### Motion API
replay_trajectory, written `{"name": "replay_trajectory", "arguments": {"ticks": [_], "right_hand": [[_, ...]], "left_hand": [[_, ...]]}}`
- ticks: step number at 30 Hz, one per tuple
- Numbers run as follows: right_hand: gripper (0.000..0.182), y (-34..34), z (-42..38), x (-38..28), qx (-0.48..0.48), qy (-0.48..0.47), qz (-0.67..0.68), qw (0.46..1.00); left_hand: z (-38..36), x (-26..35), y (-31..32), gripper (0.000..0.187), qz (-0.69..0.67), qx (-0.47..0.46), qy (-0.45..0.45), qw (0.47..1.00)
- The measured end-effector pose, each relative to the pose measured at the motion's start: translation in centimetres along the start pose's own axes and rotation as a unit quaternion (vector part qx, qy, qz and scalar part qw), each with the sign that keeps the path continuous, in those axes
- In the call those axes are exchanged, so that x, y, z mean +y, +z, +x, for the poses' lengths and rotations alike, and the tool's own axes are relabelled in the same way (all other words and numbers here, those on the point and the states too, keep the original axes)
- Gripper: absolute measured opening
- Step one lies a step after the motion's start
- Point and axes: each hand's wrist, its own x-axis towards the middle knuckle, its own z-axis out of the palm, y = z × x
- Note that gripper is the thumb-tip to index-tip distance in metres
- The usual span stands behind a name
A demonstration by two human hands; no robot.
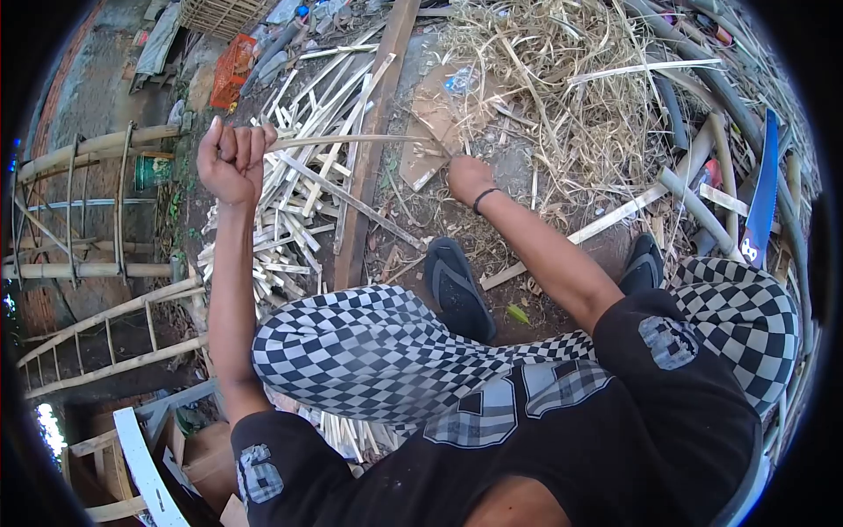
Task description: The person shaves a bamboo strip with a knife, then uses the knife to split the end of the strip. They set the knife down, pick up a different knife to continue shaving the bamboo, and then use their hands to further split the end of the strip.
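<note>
A big pile of bamboo strips (303, 189) already lies on the ground. Both hands grip one thin strip (351, 139) — left hand (233, 158) fisted, right hand (468, 178) closed — uncut bamboo poles (694, 198) wait at right.

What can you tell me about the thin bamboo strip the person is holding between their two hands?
The bamboo strip is a long, thin, pale sliver, dry-looking and slightly bowed. It runs roughly level between the hands, above the pile of split bamboo pieces. The left hand, raised and closed in a fist, grips one end. The other end meets the right hand, which is lower, near the ground; what that hand holds is hidden.
</note>
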Motion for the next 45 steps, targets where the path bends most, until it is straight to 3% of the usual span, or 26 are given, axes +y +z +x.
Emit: {"name": "replay_trajectory", "arguments": {"ticks": [5,10,12,14,15,17,20,21,23,24,25,26,28,29,30,31,33,34,35,37,38,40,42,45], "right_hand": [[0.024,1.6,-1.7,3.1,0.06,0.036,0.002,0.998],[0.026,-2.1,-0.4,0.6,-0.057,0.05,-0.016,0.997],[0.03,-5.4,-0.6,-2.8,-0.059,0.044,0.015,0.997],[0.028,-9.1,-2.9,-8.0,0.084,0.013,0.084,0.993],[0.028,-9.6,-3.3,-8.9,0.083,0.01,0.07,0.994],[0.025,-10.0,-3.7,-10.0,0.184,-0.118,0.147,0.965],[0.025,-6.2,-3.5,-8.1,0.262,-0.175,0.18,0.932],[0.026,-4.7,-3.9,-7.0,0.204,-0.105,0.186,0.955],[0.029,0.5,-3.2,-2.4,0.19,-0.029,0.081,0.978],[0.034,1.9,-3.0,0.3,0.102,0.004,-0.001,0.995],[0.039,5.3,-1.0,4.9,0.061,0.067,0.017,0.996],[0.039,5.5,-2.2,5.9,0.06,0.07,0.027,0.995],[0.04,3.9,-2.6,6.7,0.066,0.071,0.03,0.995],[0.039,2.8,-2.9,7.2,0.02,0.046,-0.028,0.998],[0.039,1.9,-3.3,7.6,-0.027,0.025,-0.084,0.996],[0.044,2.2,-2.3,8.3,-0.053,0.075,-0.074,0.993],[0.044,0.2,-2.0,9.4,-0.065,0.052,-0.109,0.991],[0.043,-1.9,-2.1,8.7,-0.079,0.025,-0.14,0.987],[0.046,-5.4,-3.2,5.8,-0.141,0.04,-0.162,0.976],[0.059,-9.9,-2.2,3.9,-0.161,0.064,-0.176,0.969],[0.067,-13.4,-2.4,1.2,-0.174,0.096,-0.139,0.97],[0.076,-19.4,-1.1,-1.6,-0.137,0.044,-0.049,0.988],[0.083,-25.1,-2.7,-5.1,-0.094,0.008,0.157,0.983],[0.077,-31.6,-4.4,-7.2,-0.043,-0.062,0.431,0.899]], "left_hand": [[1.3,0.0,1.9,0.049,0.008,0.015,0.006,1.0],[4.1,-0.7,4.2,0.049,0.016,0.052,-0.003,0.999],[5.6,-1.4,4.4,0.048,0.001,0.063,0.005,0.998],[6.6,-1.6,4.4,0.047,0.012,0.06,0.008,0.998],[6.9,-1.7,4.5,0.047,0.003,0.069,0.013,0.998],[7.1,-1.6,4.4,0.047,0.0,0.035,0.015,0.999],[7.1,-1.6,4.7,0.048,0.005,0.041,0.015,0.999],[6.9,-1.6,4.8,0.047,0.009,0.053,0.022,0.998],[6.3,-1.1,4.7,0.047,-0.002,0.055,0.033,0.998],[6.1,-0.9,4.4,0.047,-0.006,0.052,0.029,0.998],[6.1,-0.9,4.0,0.045,-0.029,0.049,0.055,0.997],[6.1,-1.1,3.6,0.045,-0.034,0.052,0.068,0.996],[6.6,-1.0,3.1,0.046,-0.022,0.064,0.038,0.997],[6.7,-0.8,2.7,0.047,-0.013,0.07,0.027,0.997],[6.8,-0.5,2.6,0.047,-0.023,0.069,0.031,0.997],[6.8,-0.2,2.7,0.047,-0.002,0.091,0.048,0.995],[6.8,1.3,2.9,0.047,0.012,0.108,0.067,0.992],[6.6,2.8,2.8,0.048,-0.029,0.122,0.078,0.989],[6.4,3.8,2.7,0.049,-0.069,0.133,0.089,0.985],[6.7,4.0,1.7,0.049,-0.115,0.121,0.13,0.977],[7.0,4.1,1.3,0.05,-0.157,0.119,0.165,0.966],[6.8,4.8,1.5,0.052,-0.228,0.118,0.188,0.948],[6.6,5.2,1.3,0.051,-0.307,0.102,0.207,0.923],[7.3,4.2,0.3,0.047,-0.397,0.078,0.213,0.889]]}}
